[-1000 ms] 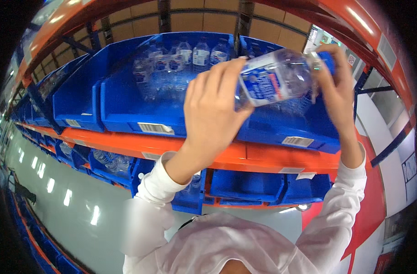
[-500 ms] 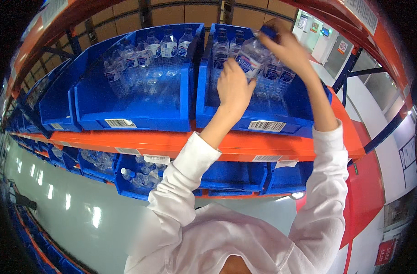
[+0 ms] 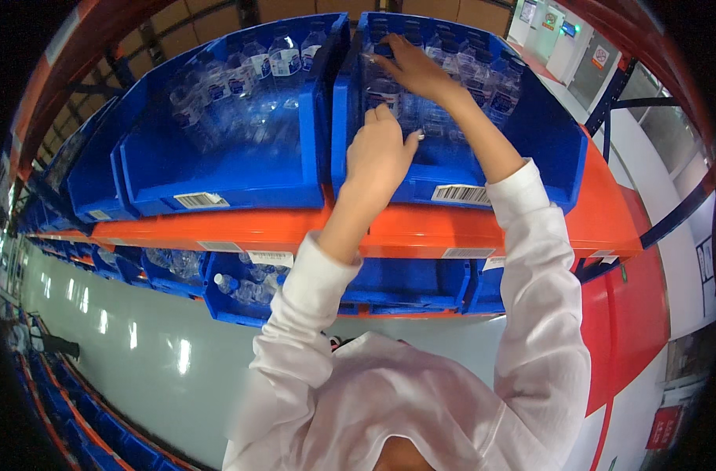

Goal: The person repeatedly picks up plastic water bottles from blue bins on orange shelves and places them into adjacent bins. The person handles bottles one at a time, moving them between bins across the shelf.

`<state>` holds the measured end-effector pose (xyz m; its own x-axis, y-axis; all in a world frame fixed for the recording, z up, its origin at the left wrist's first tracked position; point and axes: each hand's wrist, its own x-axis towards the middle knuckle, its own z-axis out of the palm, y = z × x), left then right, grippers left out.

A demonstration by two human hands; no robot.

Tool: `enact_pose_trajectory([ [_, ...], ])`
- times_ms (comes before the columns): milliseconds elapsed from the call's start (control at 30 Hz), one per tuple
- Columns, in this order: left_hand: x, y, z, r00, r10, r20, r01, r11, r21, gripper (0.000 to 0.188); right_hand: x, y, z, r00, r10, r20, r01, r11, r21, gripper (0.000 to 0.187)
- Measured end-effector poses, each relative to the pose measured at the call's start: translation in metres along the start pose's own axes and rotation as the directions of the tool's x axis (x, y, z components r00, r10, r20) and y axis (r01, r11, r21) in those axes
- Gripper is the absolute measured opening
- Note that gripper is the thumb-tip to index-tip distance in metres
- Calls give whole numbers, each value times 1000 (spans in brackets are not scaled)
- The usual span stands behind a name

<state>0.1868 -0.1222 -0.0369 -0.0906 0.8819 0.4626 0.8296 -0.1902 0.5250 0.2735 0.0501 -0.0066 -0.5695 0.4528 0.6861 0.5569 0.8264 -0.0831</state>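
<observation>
A clear plastic bottle (image 3: pixel 384 93) with a blue-and-white label stands roughly upright in the left part of the right-hand blue bin (image 3: pixel 460 188). My right hand (image 3: pixel 417 69) closes on its top near the dark cap. Lower down, my left hand (image 3: pixel 377 155) has its fingers curled against the bottle's lower part, its thumb out to the right; the hand hides the bottle's base. Behind and to the right, several similar bottles (image 3: pixel 475 78) stand in rows in the same bin.
On the left, another blue bin (image 3: pixel 216 177) holds several bottles (image 3: pixel 286 59) at its back. Both bins rest on an orange shelf beam (image 3: pixel 420 231). Lower blue bins hang beneath, one with bottles lying in it (image 3: pixel 248 289). A dark blue rack post (image 3: pixel 615 98) rises at right.
The bottle has moved left and from tilted to nearly upright, into the bin's left side. My right hand went left and down with it; my left hand shifted slightly left and lower.
</observation>
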Motion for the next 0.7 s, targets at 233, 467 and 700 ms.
enact_pose_trajectory([
  [233, -53, 26, -175, 594, 642, -485, -795, 559, -234, 63, -10, -13, 3, 998, 44, -39, -47, 997, -67, 43],
  [467, -58, 4, -193, 510, 650, -564, -831, 542, -126, 60, -7, -11, 14, 993, 7, -119, -18, 996, -91, 40],
  [700, -59, -14, -194, 492, 641, -589, -837, 534, -119, 57, -13, -16, 4, 994, 60, -86, -64, 997, -51, 40],
])
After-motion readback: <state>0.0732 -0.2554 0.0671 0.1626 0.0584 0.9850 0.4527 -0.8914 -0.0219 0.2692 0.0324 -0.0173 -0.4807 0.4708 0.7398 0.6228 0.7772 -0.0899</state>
